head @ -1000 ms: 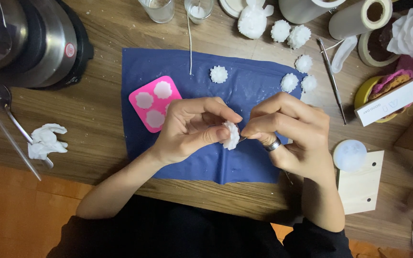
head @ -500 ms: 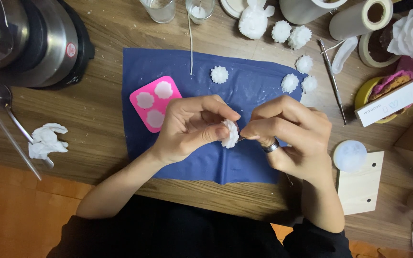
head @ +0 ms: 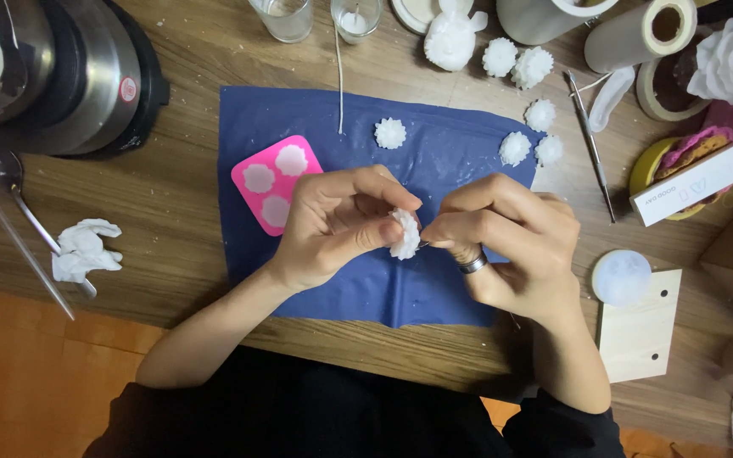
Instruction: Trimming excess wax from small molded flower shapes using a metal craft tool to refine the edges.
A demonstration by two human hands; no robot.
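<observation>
While pinched in the left hand (head: 332,225), the white wax flower (head: 404,234) touches the right hand (head: 502,237).

Warm, even indoor light; soft shadows under hands; glare on round steel pot (head: 61,76); sharp centre, mild edge distortion.

A wooden table (head: 171,195) (plank-grained) stands over an orange floor (head: 36,373).

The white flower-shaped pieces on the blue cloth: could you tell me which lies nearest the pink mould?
The lone flower piece near the cloth's top edge; the others cluster at the right corner.
</observation>
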